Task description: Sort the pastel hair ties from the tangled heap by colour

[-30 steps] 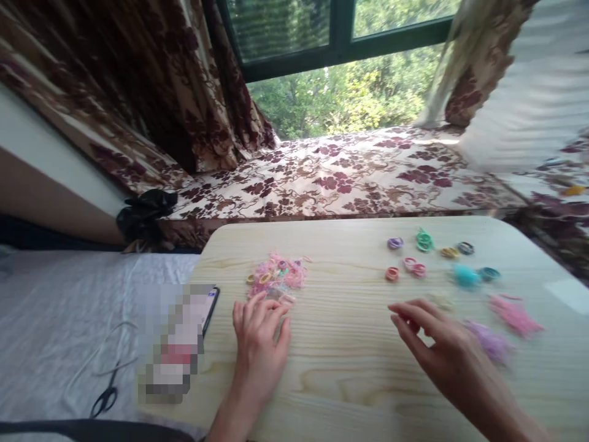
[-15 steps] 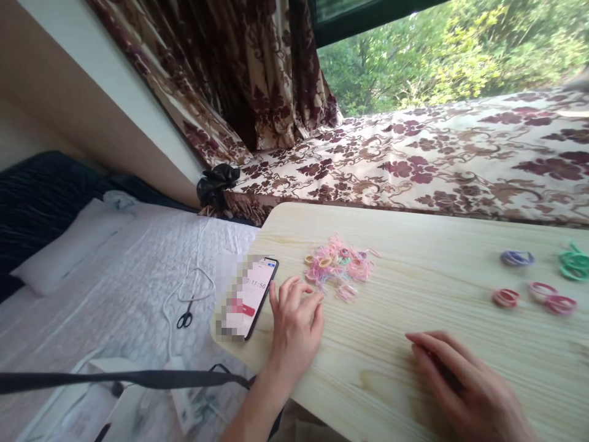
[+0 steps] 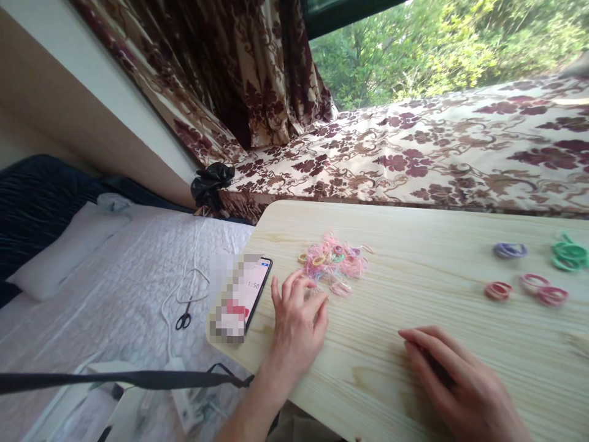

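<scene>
A loose pile of small hair ties [image 3: 335,256], mostly pink with some yellow, purple and green, lies on the pale wooden table [image 3: 368,331]. At its near edge is my left hand [image 3: 301,322], palm down, fingers bent and spread, holding nothing that I can see. My right hand [image 3: 460,377] rests over the table further right, its thumb and fingertips drawn together; whether anything small is between them is hidden. Beyond it lie separate groups of ties: purple [image 3: 510,250], green [image 3: 569,254], red [image 3: 498,290] and pink [image 3: 545,288].
A phone [image 3: 257,288], partly blurred out, lies by the table's left edge. On the bed [image 3: 138,264] are black-handled scissors [image 3: 183,320] and a white cable [image 3: 168,307]. A dark strap [image 3: 138,379] crosses the lower left. Behind the table runs a flower-patterned window ledge [image 3: 414,156].
The view has shifted slightly, so the table's things appear further left. My left hand has edged right along the near side of the pile. My right hand keeps its pose.
</scene>
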Demonstrator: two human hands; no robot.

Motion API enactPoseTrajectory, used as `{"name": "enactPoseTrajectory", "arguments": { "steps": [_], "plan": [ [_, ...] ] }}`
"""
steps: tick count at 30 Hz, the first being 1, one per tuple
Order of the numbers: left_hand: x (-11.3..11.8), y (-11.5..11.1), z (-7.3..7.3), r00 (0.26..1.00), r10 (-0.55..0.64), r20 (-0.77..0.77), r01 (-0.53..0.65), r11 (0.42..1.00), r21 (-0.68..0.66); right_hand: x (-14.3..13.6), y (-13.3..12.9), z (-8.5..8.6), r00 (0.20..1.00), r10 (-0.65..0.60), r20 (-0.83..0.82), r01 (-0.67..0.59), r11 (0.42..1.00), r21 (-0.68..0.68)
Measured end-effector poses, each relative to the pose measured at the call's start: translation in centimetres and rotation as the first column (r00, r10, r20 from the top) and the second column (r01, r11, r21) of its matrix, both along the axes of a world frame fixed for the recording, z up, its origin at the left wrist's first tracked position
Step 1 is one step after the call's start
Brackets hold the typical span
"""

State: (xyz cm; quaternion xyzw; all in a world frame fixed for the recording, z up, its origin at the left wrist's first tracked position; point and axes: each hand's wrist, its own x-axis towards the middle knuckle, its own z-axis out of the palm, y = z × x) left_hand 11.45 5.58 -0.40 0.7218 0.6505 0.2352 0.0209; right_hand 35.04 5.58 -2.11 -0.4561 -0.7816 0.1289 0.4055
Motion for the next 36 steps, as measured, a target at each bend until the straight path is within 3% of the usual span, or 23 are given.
{"name": "enactPoseTrajectory", "arguments": {
  "steps": [8, 14, 36],
  "plan": [
    [0.9, 0.5, 0.2, 0.998, -0.056, -0.014, 0.056, 0.998, -0.013, 0.1, -0.2, -0.5, 1.000, -0.007, -0.016, 0.006, 0.999, -0.053],
    [0.0, 0.3, 0.1, 1.000, 0.001, 0.000, -0.001, 1.000, 0.011, 0.4, -0.5, -0.8, 1.000, 0.008, 0.006, -0.007, 0.993, -0.120],
    [0.4, 0.6, -0.2, 0.997, 0.079, 0.003, -0.079, 0.997, 0.019, 0.0, -0.2, -0.1, 1.000, 0.011, -0.016, -0.012, 0.997, -0.071]
  ]
}}
